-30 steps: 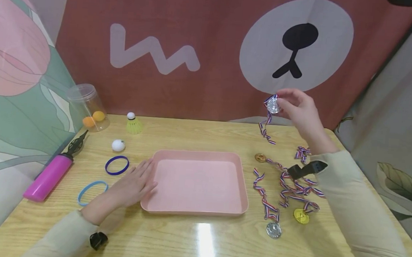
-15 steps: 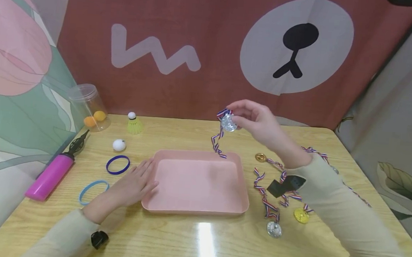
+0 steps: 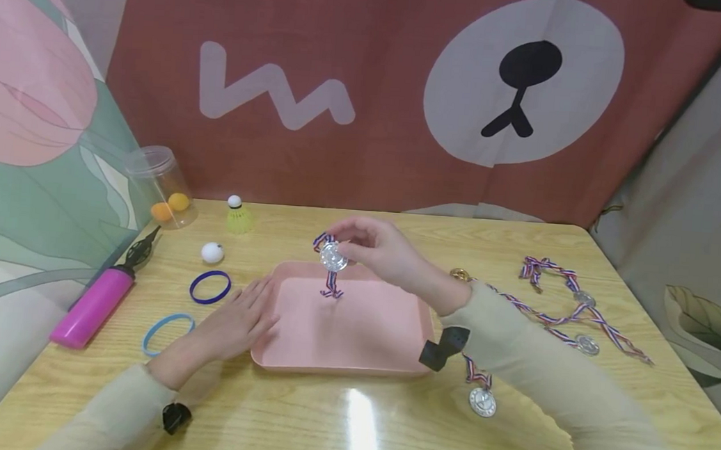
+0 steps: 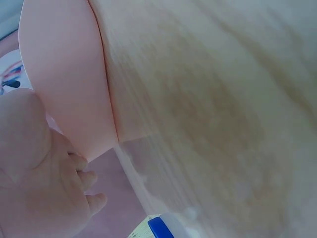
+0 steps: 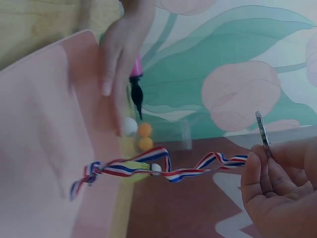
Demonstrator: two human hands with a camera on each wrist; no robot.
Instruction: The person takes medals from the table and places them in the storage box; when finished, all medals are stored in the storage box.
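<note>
My right hand pinches a silver medal over the back part of a pink tray. Its red, white and blue ribbon dangles toward the tray in the right wrist view. My left hand lies with straight fingers on the tray's left rim; the left wrist view shows its palm side by the tray wall. To the right lie several more medals with ribbons: a silver one near the front, a gold one partly behind my right arm, and silver ones farther right.
On the left are a light blue wristband, a dark blue wristband, a white ball, a yellow shuttlecock and a magenta hand pump. A clear jar with two orange balls stands at the back left corner.
My right hand has carried the silver medal leftward from the back right, then down over the tray. My left hand stays at the tray's left rim.
</note>
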